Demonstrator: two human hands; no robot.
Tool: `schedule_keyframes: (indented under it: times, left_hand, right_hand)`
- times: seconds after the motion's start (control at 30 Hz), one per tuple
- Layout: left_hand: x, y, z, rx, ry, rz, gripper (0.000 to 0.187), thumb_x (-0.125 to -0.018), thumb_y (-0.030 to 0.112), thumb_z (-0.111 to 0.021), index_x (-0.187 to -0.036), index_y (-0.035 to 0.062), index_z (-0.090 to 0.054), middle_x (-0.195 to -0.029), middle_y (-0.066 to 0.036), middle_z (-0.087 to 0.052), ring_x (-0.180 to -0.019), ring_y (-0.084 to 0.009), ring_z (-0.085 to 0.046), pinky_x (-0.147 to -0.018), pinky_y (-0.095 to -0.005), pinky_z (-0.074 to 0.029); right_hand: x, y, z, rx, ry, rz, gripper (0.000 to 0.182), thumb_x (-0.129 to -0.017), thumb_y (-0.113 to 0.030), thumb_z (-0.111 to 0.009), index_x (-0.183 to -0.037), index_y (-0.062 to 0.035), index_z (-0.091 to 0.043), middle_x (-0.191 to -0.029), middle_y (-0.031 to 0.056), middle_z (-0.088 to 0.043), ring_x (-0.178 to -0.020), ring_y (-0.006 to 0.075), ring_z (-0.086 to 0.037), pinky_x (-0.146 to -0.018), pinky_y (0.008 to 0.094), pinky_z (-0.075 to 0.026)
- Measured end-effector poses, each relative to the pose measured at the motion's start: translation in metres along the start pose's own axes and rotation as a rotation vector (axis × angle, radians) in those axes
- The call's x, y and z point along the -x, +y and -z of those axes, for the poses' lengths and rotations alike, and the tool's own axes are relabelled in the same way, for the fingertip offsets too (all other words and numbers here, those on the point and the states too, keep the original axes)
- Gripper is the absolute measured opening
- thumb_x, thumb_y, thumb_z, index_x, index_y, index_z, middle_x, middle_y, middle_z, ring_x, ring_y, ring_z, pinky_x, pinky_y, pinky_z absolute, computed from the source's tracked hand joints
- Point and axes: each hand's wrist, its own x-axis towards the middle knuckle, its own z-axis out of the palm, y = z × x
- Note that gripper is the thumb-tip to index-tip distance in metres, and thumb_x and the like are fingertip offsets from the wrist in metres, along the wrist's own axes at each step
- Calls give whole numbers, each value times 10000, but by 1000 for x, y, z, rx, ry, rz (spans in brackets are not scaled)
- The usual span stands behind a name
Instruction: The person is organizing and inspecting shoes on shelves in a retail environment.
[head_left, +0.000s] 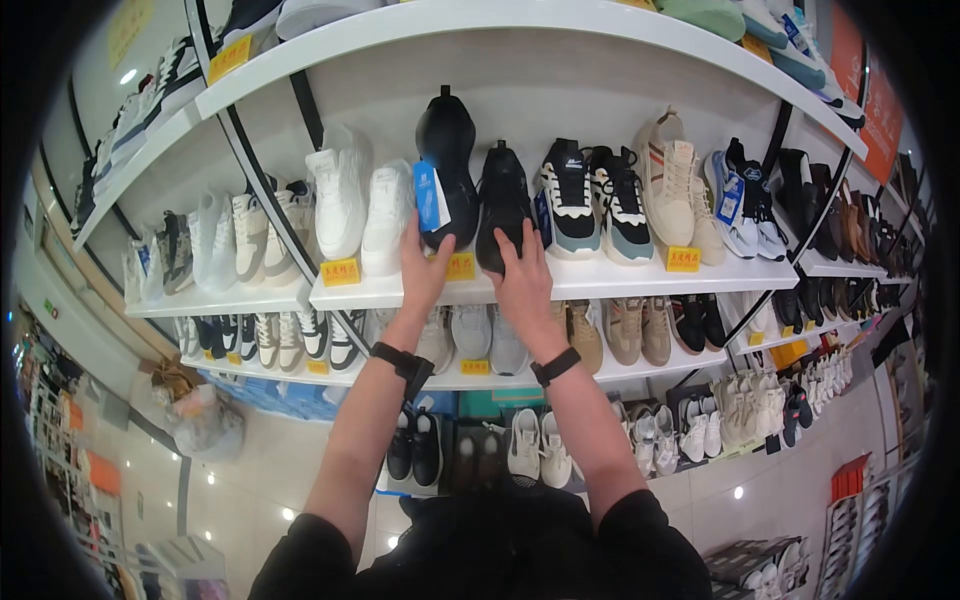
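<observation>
Arms (352, 462) outstretched, fingers (527, 238) against two black shoes (503, 190).

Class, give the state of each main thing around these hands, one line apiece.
left hand: touching the left black shoe
right hand: touching the right black shoe
left black shoe: toe outward; whether lifted, unclear
right black shoe: toe outward
blue tag: against the left black shoe
white sneakers: side by side on the shelf
black wristbands: worn

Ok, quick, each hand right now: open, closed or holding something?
Left hand: thumb and fingers at the toe of the tagged black shoe; grip can't be told.
Right hand: thumb and fingers on the other black shoe's toe; grip can't be told.
</observation>
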Motion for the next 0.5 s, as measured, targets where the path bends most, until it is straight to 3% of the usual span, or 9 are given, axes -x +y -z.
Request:
schedule_keyframes:
  times: [0.13, 0.2, 0.3, 0.5]
  left_hand:
    - [7, 23, -2, -132, 15, -125, 919, -806, 165, -836, -1541, -19, -315, -1480, -296, -376, -1388, -450, -408, -1124, -479, -378]
    - [10, 29, -6, -210, 64, -224, 958, -784, 176, -849, -1570, 65, -312, -1551, -334, -272, -1427, -497, -327, -1150, -494, -336]
    - [11, 27, -9, -294, 41, -286, 957, -776, 192, -859, -1576, 142, -337, -1586, -353, -191, -1439, -517, -297, -1150, -495, -337]
    - [12, 29, -11, -393, 14, -385, 882, -778, 205, -855, -1540, 153, -415, -1579, -362, -195, -1427, -533, -308, -1131, -491, -367]
  right_hand:
    - [0, 1, -2, -6, 17, -1, 730, -711, -91, -843, -1385, -119, -562, -1510, 305, -386, -1333, 517, -446, -1065, 502, -446]
    - [-1, 0, 0, -36, 29, -5, 714, -716, -112, -847, -1375, -122, -572, -1509, 297, -390, -1325, 529, -449, -1064, 510, -446]
    - [-1, -7, 6, -73, 29, -41, 689, -730, -145, -848, -1365, -125, -581, -1502, 294, -400, -1318, 541, -449, -1059, 514, -450]
    - [4, 0, -5, -48, 79, 3, 633, -756, -194, -840, -1335, -102, -604, -1493, 301, -410, -1313, 553, -447, -1051, 523, -455]
